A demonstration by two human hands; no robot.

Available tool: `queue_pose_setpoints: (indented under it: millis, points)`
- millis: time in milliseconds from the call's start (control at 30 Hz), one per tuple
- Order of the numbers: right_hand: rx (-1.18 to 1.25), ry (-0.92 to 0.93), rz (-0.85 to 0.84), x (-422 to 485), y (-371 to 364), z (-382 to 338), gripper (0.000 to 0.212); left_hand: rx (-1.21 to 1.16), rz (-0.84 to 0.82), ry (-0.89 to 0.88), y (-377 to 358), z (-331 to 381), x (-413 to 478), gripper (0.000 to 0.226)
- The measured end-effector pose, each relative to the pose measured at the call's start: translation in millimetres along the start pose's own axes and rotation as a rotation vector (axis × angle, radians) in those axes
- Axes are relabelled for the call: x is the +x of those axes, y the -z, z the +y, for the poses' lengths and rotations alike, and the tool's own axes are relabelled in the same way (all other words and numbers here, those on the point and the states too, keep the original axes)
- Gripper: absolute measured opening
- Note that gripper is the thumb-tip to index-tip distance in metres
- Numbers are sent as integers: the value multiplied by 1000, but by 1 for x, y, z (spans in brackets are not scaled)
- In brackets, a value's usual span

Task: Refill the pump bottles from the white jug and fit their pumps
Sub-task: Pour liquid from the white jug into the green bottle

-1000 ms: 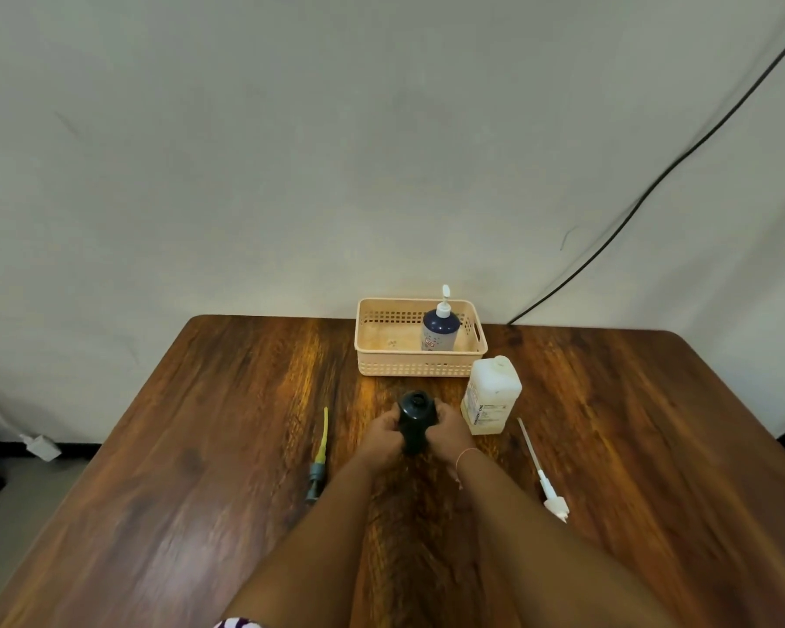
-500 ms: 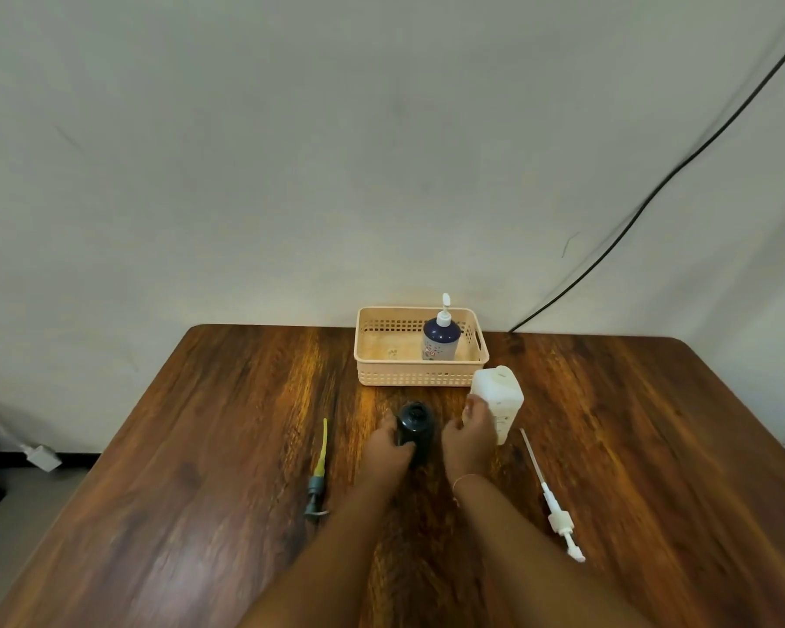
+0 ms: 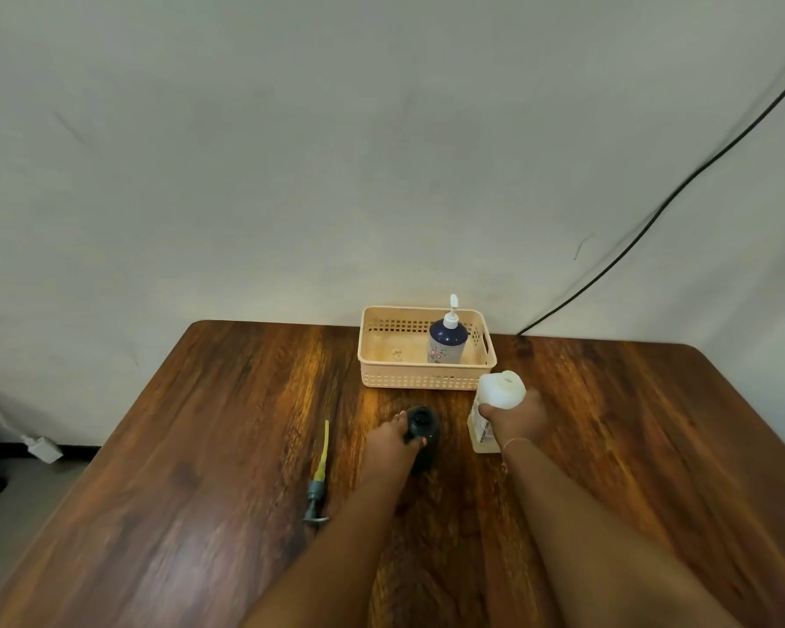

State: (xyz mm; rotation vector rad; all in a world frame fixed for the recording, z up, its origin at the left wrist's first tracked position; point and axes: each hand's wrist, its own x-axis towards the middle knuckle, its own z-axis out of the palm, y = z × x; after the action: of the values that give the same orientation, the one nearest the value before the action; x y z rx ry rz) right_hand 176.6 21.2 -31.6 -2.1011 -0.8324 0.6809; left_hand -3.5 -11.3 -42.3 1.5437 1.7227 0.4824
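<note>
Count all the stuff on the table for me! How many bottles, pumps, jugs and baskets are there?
Pump bottles: 2, the blue bottle in the basket and the dark bottle
Loose pumps: 1, the yellow-tubed pump
Jugs: 1, the white jug
Baskets: 1, the beige basket
Total: 5

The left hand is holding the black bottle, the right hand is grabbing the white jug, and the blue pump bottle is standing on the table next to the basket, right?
Almost. The head view shows the blue pump bottle standing inside the basket, not beside it. The rest holds: the left hand holds the black bottle and the right hand grips the white jug.
</note>
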Motion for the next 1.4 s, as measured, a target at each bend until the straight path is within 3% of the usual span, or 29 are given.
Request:
queue_pose_setpoints:
  millis: [233, 433, 533, 867, 1400]
  points:
    - [-72, 284, 86, -30, -5, 15, 78, -4, 21, -9, 0, -2, 4, 54]
    - [-494, 712, 10, -44, -2, 11, 72, 87, 46, -11, -3, 0, 3, 55]
    - [-667, 825, -4, -48, -4, 6, 71, 121, 38, 3, -3, 3, 4, 55]
    - [-939, 986, 65, -54, -5, -5, 75, 163, -15, 54, -3, 11, 5, 58]
    - [-1064, 1087, -58, -53, -1, -19, 69, 212, -45, 14, -4, 6, 3, 60]
